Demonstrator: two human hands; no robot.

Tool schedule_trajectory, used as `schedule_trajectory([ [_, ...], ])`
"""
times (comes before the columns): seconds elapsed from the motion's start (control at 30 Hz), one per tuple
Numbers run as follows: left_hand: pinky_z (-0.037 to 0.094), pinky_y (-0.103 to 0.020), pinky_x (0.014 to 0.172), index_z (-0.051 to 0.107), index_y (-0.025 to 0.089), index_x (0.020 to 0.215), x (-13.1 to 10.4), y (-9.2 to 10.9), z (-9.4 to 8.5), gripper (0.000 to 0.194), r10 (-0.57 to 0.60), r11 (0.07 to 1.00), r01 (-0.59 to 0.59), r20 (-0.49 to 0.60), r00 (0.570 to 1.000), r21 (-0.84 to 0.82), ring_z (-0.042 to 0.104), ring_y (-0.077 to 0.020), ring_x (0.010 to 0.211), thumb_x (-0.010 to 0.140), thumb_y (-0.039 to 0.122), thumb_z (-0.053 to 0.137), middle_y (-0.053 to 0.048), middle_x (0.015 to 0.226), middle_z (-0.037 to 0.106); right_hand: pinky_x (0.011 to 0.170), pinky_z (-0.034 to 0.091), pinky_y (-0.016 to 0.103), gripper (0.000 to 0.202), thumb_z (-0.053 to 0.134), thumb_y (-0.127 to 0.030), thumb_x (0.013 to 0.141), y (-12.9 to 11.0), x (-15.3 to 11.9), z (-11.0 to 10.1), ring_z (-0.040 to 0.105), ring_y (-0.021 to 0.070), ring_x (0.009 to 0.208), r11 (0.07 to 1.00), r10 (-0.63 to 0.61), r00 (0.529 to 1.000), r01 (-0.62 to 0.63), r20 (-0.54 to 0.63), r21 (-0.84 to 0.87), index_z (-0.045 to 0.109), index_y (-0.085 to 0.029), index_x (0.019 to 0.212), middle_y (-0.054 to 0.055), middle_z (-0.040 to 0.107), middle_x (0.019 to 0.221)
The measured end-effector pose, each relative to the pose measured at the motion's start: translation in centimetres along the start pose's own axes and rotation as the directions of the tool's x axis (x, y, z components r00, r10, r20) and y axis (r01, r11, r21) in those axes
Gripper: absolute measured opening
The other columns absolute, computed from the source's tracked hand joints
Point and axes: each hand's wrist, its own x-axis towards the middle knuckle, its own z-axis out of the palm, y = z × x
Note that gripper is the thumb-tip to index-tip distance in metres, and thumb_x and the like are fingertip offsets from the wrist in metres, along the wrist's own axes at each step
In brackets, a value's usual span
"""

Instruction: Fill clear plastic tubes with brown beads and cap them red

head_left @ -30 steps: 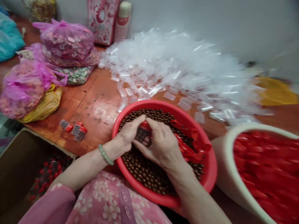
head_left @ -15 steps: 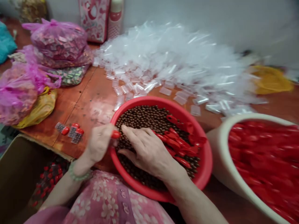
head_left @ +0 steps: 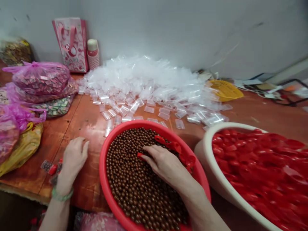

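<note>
My right hand (head_left: pixel 163 162) is over the red basin (head_left: pixel 104 179), which holds many small brown beads (head_left: pixel 134 186). Its thumb and fingers are closed on a red plastic piece (head_left: pixel 140 156), whose end sticks out past the fingertips. More red plastic pieces (head_left: pixel 176 147) lie on the beads behind that hand. Over the tabletop left of the basin is my left hand (head_left: pixel 74 157), thumb apart from the fingers and nothing visible in it. Beside its wrist lie small clear cases of beads with red ends (head_left: pixel 49 167), partly hidden by the wrist.
Clear plastic cases (head_left: pixel 149 83) are heaped along the wall. A white tub (head_left: pixel 208 150) full of red pieces stands at the right. Knotted pink bags (head_left: pixel 40 80) and a yellow bag (head_left: pixel 24 147) sit at the left. Behind are a pink carrier bag (head_left: pixel 72 48) and a bottle (head_left: pixel 93 54).
My left hand has moved left from the basin's rim to the tabletop, and the red piece at its fingers no longer shows. My right hand has shifted back towards the red pieces. The view has tilted up.
</note>
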Motion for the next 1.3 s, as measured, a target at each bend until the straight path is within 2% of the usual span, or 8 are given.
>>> schedule_trajectory([
  [0.2,0.042,-0.031,0.098,0.059,0.012,0.114,13.2,5.8,5.4,0.029,0.149,0.981,-0.144,0.029,0.988,-0.133,0.057,-0.0213,0.110,0.093,0.023,0.043,-0.013,0.118,0.064,0.071,0.055,0.034,0.018,0.048,-0.022,0.096,-0.8,0.1,1.1,0.066,0.0203,0.077,0.998,-0.058,0.998,0.058,-0.003,-0.003,0.065,-0.019,0.099,0.006,0.066,0.086],
  [0.33,0.037,-0.040,0.105,0.058,0.013,0.115,18.1,8.3,8.5,0.035,0.172,0.981,-0.167,0.038,0.984,-0.103,0.051,-0.0261,0.118,0.089,0.035,0.054,-0.014,0.124,0.059,0.072,0.055,0.034,0.017,0.048,-0.019,0.095,-1.3,0.2,1.1,0.065,0.0204,0.079,1.000,-0.021,0.996,0.023,0.083,-0.017,0.065,-0.018,0.099,0.007,0.065,0.089],
  [0.53,0.030,-0.056,0.106,0.058,0.018,0.118,16.4,9.3,11.3,0.035,0.149,0.989,-0.148,0.089,0.985,-0.010,0.049,-0.0308,0.120,0.094,0.039,0.043,-0.015,0.127,0.057,0.077,0.055,0.038,0.019,0.047,-0.018,0.096,-1.3,0.3,0.7,0.066,0.0222,0.086,1.000,0.023,0.986,-0.021,0.165,-0.012,0.063,-0.016,0.107,0.008,0.065,0.096],
  [0.67,0.031,-0.057,0.106,0.056,0.021,0.126,14.1,8.1,10.9,0.041,0.195,0.979,-0.202,0.184,0.963,0.016,0.044,-0.0316,0.128,0.096,0.043,0.039,-0.016,0.140,0.048,0.080,0.053,0.038,0.020,0.045,-0.020,0.097,-1.6,0.5,0.4,0.064,0.0231,0.089,0.998,0.054,0.977,-0.050,0.208,-0.022,0.062,-0.016,0.106,0.009,0.063,0.097],
  [0.87,0.016,-0.070,0.109,0.037,0.033,0.146,12.0,5.5,10.1,0.048,0.306,0.944,-0.329,0.314,0.899,0.023,0.023,-0.0354,0.145,0.098,0.035,0.036,-0.016,0.158,0.026,0.084,0.050,0.036,0.019,0.044,-0.023,0.098,-2.3,0.9,-0.5,0.062,0.0230,0.093,0.995,0.101,0.953,-0.099,0.284,-0.019,0.061,-0.016,0.103,0.008,0.061,0.098],
  [1.07,0.041,-0.045,0.102,0.049,0.025,0.138,10.1,4.7,9.2,0.046,0.317,0.934,-0.352,0.298,0.900,0.069,0.047,-0.0275,0.126,0.094,0.019,0.040,-0.013,0.143,0.050,0.083,0.050,0.032,0.016,0.046,-0.023,0.098,-3.0,1.4,-1.4,0.063,0.0208,0.091,0.991,0.130,0.953,-0.129,0.275,-0.022,0.061,-0.015,0.099,0.008,0.061,0.099],
  [1.17,0.046,-0.049,0.090,0.055,0.015,0.131,10.9,5.1,8.2,0.043,0.300,0.942,-0.329,0.261,0.918,0.072,0.051,-0.0337,0.113,0.091,0.018,0.041,-0.020,0.134,0.055,0.083,0.050,0.033,0.016,0.048,-0.025,0.097,-2.8,1.5,-1.3,0.062,0.0213,0.091,0.997,0.080,0.977,-0.074,0.197,-0.033,0.059,-0.015,0.099,0.008,0.061,0.099],
  [1.3,0.047,-0.047,0.084,0.053,0.018,0.133,13.0,6.1,7.1,0.043,0.323,0.936,-0.347,0.266,0.908,0.049,0.048,-0.0360,0.112,0.093,0.027,0.039,-0.019,0.134,0.050,0.080,0.051,0.032,0.015,0.048,-0.026,0.097,-2.4,1.5,-0.8,0.061,0.0202,0.089,0.995,0.087,0.984,-0.078,0.154,-0.062,0.058,-0.015,0.098,0.007,0.060,0.097],
])
